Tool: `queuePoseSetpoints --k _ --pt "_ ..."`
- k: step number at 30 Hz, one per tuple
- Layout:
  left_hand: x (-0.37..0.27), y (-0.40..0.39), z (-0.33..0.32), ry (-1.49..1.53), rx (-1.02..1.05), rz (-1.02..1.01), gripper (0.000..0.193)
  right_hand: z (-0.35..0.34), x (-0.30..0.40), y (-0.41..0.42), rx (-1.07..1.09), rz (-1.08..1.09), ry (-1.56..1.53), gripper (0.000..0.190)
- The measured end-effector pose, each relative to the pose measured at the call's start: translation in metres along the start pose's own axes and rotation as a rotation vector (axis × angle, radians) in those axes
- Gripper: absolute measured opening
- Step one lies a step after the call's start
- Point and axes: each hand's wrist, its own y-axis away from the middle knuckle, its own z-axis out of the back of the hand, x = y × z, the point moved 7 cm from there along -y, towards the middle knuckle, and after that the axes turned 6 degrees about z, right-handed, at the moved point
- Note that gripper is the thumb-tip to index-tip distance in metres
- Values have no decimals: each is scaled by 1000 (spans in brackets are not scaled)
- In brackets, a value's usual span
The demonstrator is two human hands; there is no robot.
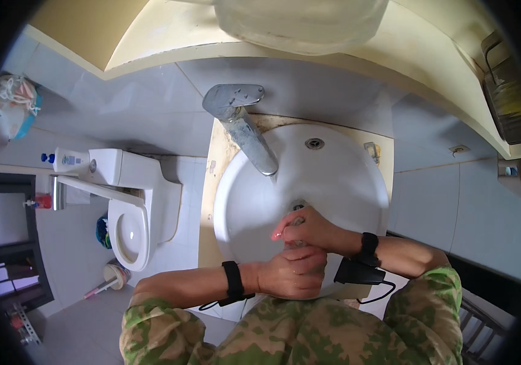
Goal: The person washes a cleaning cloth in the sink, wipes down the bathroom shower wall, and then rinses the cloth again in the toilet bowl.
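Note:
My left hand (pixel 293 273) and my right hand (pixel 311 232) are over the front of a white oval washbasin (pixel 251 219), close together. Both are closed around a wet, greyish, twisted thing that looks like a cloth (pixel 295 244). Most of it is hidden inside my fists. The right hand is farther from my body, just in front of the drain (pixel 298 204). A chrome mixer tap (pixel 253 141) leans over the basin from the back left. Whether water runs from it is hard to tell.
An overflow ring (pixel 314 143) and a small soap dish (pixel 373 153) lie towards the back of the basin. A pale shelf (pixel 187 50) juts out above it. To the left stands a toilet (pixel 130 232) with its seat down. Black straps with cabled devices (pixel 358 273) are on my wrists.

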Motion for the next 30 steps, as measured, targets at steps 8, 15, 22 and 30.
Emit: queuePoseSetpoints --k 8,15,22,30 --pt "31 2 -7 -74 140 250 21 24 -16 -13 -180 10 -27 17" --pt "117 41 49 39 -572 1148 33 80 24 -20 -550 302 -81 31" --pt "150 91 10 995 -826 1745 30 98 47 -9 -647 629 106 29" --pt "143 71 -27 713 -413 1355 33 53 63 -6 -445 486 151 28"
